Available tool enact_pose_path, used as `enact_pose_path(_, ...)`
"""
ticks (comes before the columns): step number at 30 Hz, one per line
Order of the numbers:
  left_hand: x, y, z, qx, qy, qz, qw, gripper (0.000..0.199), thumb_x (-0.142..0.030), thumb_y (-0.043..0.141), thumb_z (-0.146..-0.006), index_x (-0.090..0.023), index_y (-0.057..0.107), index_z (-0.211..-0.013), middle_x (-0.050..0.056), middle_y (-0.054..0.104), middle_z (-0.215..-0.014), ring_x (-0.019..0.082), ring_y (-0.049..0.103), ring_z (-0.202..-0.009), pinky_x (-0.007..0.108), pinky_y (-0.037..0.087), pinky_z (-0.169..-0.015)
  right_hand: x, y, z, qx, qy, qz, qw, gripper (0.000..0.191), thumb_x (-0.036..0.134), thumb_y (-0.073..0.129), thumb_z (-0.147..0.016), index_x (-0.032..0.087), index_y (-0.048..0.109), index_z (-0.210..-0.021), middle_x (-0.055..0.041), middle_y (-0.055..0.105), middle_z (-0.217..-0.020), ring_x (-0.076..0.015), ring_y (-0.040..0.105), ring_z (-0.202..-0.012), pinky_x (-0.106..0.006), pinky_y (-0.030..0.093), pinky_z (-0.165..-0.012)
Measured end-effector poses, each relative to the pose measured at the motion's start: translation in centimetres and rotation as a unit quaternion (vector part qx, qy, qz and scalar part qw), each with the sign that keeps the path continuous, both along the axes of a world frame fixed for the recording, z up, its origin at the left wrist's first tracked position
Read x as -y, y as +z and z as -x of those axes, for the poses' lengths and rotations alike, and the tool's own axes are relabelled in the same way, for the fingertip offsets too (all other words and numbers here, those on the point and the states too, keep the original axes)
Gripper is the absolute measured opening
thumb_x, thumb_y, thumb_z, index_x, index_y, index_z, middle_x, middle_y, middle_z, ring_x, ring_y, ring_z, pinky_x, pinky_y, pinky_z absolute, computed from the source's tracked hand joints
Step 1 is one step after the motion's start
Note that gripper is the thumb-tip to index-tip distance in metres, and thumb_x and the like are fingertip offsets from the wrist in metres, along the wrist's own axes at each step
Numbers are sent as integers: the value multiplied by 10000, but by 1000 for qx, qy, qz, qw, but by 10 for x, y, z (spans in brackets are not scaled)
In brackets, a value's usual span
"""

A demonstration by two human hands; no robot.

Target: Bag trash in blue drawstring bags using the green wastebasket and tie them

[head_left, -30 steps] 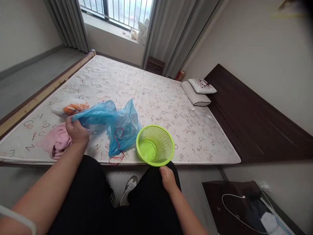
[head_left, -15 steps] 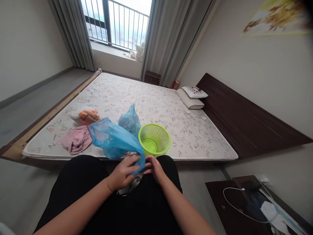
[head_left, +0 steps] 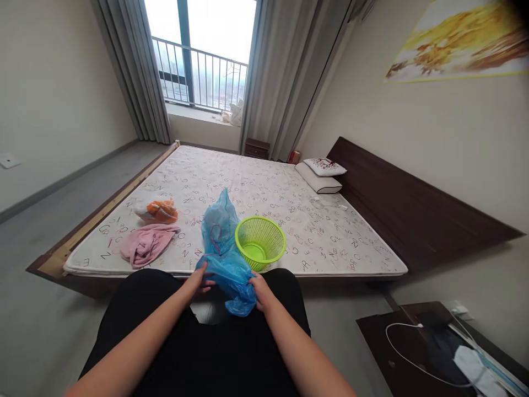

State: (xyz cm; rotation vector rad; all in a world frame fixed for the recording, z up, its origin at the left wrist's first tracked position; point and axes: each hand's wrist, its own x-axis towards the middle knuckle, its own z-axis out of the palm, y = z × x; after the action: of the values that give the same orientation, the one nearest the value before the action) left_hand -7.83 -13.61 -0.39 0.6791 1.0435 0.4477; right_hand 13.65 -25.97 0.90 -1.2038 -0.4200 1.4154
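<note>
A crumpled blue plastic bag is held between my two hands over my lap, at the near edge of the mattress. My right hand grips its right side, fingers closed on the plastic. At its left end is my left hand, with the thumb on the bag and the other fingers beneath its edge. Just behind stands another blue plastic bag, puffed up, with a thin red cord on it. Close to my right hand, a green plastic basket sits tilted slightly towards me, with nothing visible inside.
Left on the mattress lie a pink cloth and an orange and white bag. Pillows rest by the dark headboard. A low dark table at right carries a white cable and a face mask.
The blue bag, spread out to the left before, is now gathered between my hands. My right hand has taken hold of it. The view has tilted up slightly.
</note>
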Motion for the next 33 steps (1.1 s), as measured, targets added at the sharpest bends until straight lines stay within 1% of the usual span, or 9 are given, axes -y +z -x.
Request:
enact_pose_path(5,-12,25,-10,148,54,32,987,515,-613,505,-990,-238,561,-1337,111,736,-1084,258,755,-882,411,616,-769,6,-5,7,189,244,-12,951,119,235,624,-646,183,690,-730,-2,653,-742,-180,610,-753,-319,493,-774)
enact_pose_path(9,-5,48,-16,196,91,-2,976,407,-180,677,-914,-190,599,-1314,80,759,-996,204,762,-813,316,625,-770,14,1,29,479,360,-125,791,193,165,659,-739,216,769,-888,-64,680,-1051,-281,577,-1155,-453,405,-1068)
enact_pose_path(11,1,65,-14,181,132,-5,975,443,-28,649,-843,-184,629,-1257,51,756,-928,172,752,-748,266,622,-716,19,12,35,525,382,-115,752,280,231,699,-790,241,768,-1061,-88,644,-1208,-316,514,-1273,-503,349,-1129)
enact_pose_path(16,26,124,10,229,147,-53,961,591,36,648,-743,-236,658,-1267,31,750,-945,169,750,-781,259,633,-707,28,53,26,214,426,-79,876,609,547,695,-865,261,593,-1393,-77,596,-1390,-265,511,-1341,-413,380,-1136)
enact_pose_path(20,47,163,26,217,87,-52,971,707,-4,687,-699,-287,657,-1346,30,752,-918,179,745,-749,270,638,-689,21,74,10,133,173,-55,974,434,610,572,-912,196,674,-994,-61,704,-986,-223,654,-965,-381,493,-929)
enact_pose_path(23,59,179,29,196,46,-29,979,749,-57,692,-743,-318,610,-1440,65,773,-1066,198,762,-811,299,643,-733,12,96,-2,247,-30,-70,966,435,609,536,-928,206,584,-773,-45,644,-814,-209,624,-834,-377,503,-869)
enact_pose_path(26,65,186,27,187,-45,-25,981,698,-79,725,-760,-291,642,-1420,102,777,-1155,233,768,-950,290,626,-791,1,129,-14,330,-93,-138,929,379,576,644,-883,225,623,-1026,-84,659,-1152,-239,611,-1113,-378,505,-952)
enact_pose_path(30,61,191,19,201,-163,-72,963,606,-192,779,-790,-284,671,-1378,122,777,-1183,249,758,-1004,307,599,-856,-19,161,-32,398,112,-199,889,820,482,877,-689,294,527,-1407,-72,604,-1359,-242,574,-1246,-379,478,-1021)
enact_pose_path(33,47,203,8,124,-217,-199,948,705,-241,788,-790,-296,587,-1463,134,721,-1316,237,750,-932,309,597,-775,-35,168,-52,396,233,-172,871,433,477,806,-769,235,700,-1111,-10,680,-921,-179,631,-863,-308,502,-786)
